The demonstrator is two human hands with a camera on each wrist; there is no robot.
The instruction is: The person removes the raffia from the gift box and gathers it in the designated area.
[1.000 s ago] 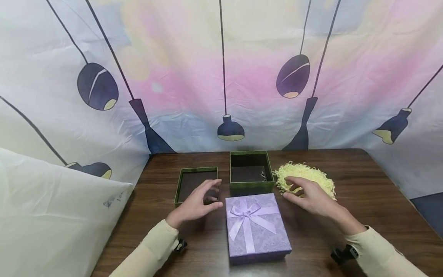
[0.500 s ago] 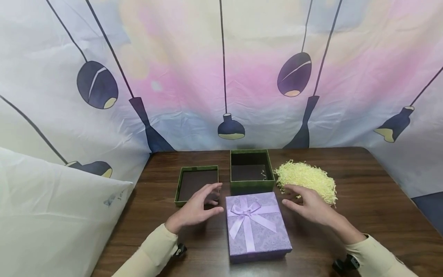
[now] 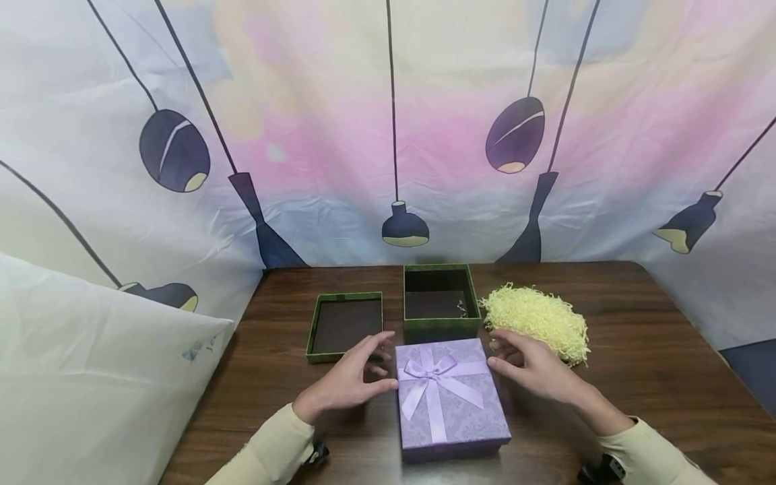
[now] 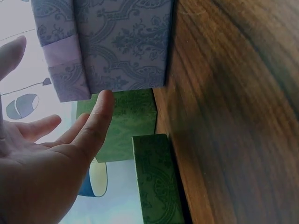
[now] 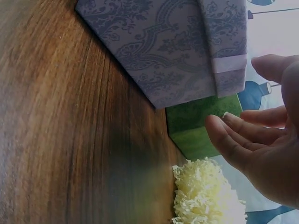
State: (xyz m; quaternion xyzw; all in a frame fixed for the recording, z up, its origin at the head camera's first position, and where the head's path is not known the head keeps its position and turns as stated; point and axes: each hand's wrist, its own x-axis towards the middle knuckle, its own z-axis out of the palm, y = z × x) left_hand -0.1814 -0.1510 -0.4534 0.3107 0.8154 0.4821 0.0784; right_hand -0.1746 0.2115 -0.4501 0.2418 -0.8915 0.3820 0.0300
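Observation:
A lidded purple gift box (image 3: 448,417) with a lilac ribbon and bow lies on the table in the head view. On its left side is my left hand (image 3: 345,380), thumb and fingers spread, fingertips right at the box's edge. My right hand (image 3: 536,370) is at the opposite side, its fingers slightly bent and parted. In the left wrist view the fingers (image 4: 96,126) point toward the lower wall of the purple box (image 4: 124,42). The right wrist view has the thumb (image 5: 268,67) close to the lid, and a tiny pale shred on one fingertip.
Behind the purple box stands an uncovered green box (image 3: 441,327) with a few shreds inside. A green lid (image 3: 312,333), inner side up, lies to its left. Yellow shredded paper (image 3: 539,313) is heaped on the right. A white cloth (image 3: 103,364) borders the wooden table (image 3: 655,350) at left.
Both hands have come down and inward, closer to the two sides of the purple box. The boxes, the green lid and the paper heap have stayed in place.

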